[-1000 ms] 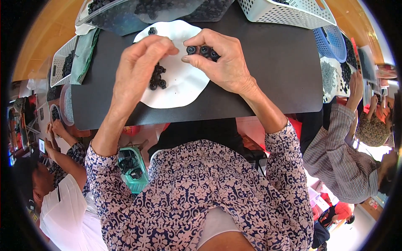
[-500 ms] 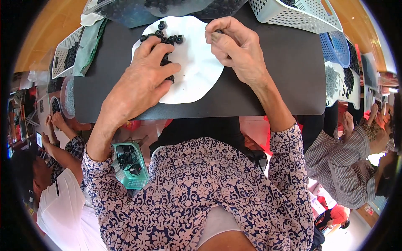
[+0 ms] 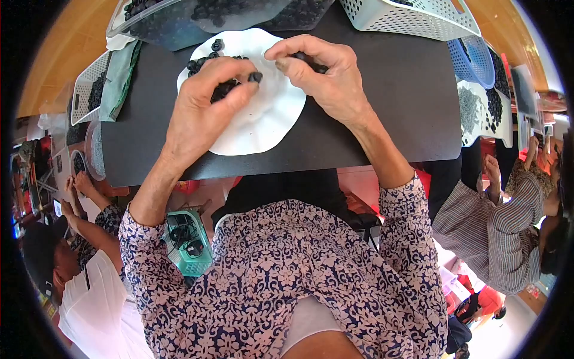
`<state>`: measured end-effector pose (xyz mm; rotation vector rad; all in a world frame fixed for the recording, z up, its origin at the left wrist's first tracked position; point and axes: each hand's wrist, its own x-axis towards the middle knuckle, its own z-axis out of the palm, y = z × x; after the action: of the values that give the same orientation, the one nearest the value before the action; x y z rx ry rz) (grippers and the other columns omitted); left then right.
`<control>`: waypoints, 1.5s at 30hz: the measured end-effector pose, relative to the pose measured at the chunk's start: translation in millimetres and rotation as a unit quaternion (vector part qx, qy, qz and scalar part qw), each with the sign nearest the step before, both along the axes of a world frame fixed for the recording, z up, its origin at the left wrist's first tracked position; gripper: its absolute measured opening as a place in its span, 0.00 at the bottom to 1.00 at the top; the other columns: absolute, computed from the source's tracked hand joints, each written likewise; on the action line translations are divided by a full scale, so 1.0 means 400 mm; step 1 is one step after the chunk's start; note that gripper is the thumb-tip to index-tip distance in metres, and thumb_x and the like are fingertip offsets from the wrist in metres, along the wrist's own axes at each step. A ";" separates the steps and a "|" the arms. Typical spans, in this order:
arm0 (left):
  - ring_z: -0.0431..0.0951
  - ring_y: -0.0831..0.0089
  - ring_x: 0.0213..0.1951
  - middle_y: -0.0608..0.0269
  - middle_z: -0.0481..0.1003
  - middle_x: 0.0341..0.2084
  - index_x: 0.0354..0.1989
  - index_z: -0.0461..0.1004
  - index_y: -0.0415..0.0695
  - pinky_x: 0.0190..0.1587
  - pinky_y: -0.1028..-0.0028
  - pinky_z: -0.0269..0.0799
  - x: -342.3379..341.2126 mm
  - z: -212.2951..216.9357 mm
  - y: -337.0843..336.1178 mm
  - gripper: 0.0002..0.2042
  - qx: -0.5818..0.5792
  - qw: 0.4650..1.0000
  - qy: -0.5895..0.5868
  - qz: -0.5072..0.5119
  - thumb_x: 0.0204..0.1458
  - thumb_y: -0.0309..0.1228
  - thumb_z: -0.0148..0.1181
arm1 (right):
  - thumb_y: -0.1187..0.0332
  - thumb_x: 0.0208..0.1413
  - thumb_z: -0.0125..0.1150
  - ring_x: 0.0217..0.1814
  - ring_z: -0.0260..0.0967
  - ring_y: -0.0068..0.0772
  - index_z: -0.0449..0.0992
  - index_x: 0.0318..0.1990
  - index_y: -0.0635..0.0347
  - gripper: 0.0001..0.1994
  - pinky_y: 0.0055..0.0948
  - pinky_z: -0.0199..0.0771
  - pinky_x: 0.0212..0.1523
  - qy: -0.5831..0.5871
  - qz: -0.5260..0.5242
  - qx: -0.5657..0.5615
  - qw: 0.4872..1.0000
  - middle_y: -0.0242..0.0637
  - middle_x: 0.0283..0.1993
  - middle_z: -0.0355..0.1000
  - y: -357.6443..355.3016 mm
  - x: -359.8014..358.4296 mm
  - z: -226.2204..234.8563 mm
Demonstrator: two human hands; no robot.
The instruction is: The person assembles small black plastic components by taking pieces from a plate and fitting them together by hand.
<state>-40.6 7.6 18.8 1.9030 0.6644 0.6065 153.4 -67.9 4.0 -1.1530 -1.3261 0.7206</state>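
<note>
Over the white wavy-edged plate, my left hand pinches a small black round part between thumb and forefinger. More black parts lie on the plate's left side, several of them beneath that hand. My right hand hovers at the plate's right edge, its fingers curled around black parts that show between fingers and palm. Its thumb and forefinger tips are close together and point at the left hand; whether something tiny sits between them I cannot tell. The two hands are apart.
On the dark table, a clear tub of black parts stands beyond the plate. A white perforated basket is at the far right, a blue basket beside it. Co-workers sit left and right. A turquoise basket with cables is below.
My left hand has risen from the pile with a black part in its pinch. My right hand has turned and its curled fingers now show black parts. The view has shifted slightly.
</note>
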 end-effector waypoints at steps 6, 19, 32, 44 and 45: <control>0.73 0.82 0.38 0.67 0.76 0.33 0.42 0.77 0.39 0.44 0.79 0.67 0.024 0.000 0.007 0.10 -0.311 0.946 -0.084 0.025 0.55 0.30 0.59 | 0.78 0.43 0.66 0.27 0.65 0.17 0.77 0.42 0.59 0.15 0.19 0.68 0.26 -0.128 -0.017 0.055 0.990 0.30 0.28 0.67 -0.011 -0.013 0.021; 0.72 0.77 0.42 0.65 0.75 0.36 0.44 0.74 0.37 0.49 0.75 0.67 0.044 -0.011 0.010 0.19 -0.232 0.969 -0.082 0.007 0.61 0.42 0.47 | 0.77 0.39 0.72 0.25 0.65 0.21 0.78 0.39 0.61 0.16 0.21 0.68 0.25 -0.194 -0.061 0.140 0.969 0.32 0.28 0.68 -0.003 -0.028 -0.005; 0.69 0.69 0.38 0.54 0.71 0.36 0.54 0.67 0.38 0.42 0.73 0.65 0.127 0.020 0.008 0.28 -0.023 0.994 -0.034 -0.103 0.61 0.52 0.40 | 0.74 0.40 0.71 0.31 0.73 0.38 0.78 0.34 0.62 0.11 0.29 0.74 0.34 -0.221 -0.097 0.120 0.963 0.41 0.30 0.75 -0.011 -0.015 -0.004; 0.61 0.52 0.59 0.55 0.69 0.48 0.40 0.73 0.40 0.58 0.61 0.62 -0.033 0.050 0.056 0.12 0.354 0.911 0.180 -0.110 0.46 0.24 0.60 | 0.68 0.64 0.50 0.25 0.59 0.14 0.72 0.43 0.62 0.08 0.13 0.47 0.15 0.252 0.119 -0.110 0.954 0.33 0.31 0.68 -0.016 0.015 0.016; 0.61 0.52 0.59 0.55 0.69 0.48 0.40 0.73 0.40 0.58 0.61 0.62 -0.039 0.047 0.050 0.12 0.353 0.912 0.180 -0.110 0.46 0.24 0.60 | 0.68 0.64 0.50 0.25 0.59 0.14 0.72 0.43 0.62 0.08 0.13 0.47 0.15 0.252 0.119 -0.110 0.954 0.33 0.31 0.68 -0.017 0.016 0.015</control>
<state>-56.1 27.7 37.5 2.7709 0.4721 0.3719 159.7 -74.6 10.1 -0.9005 -0.9703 1.2738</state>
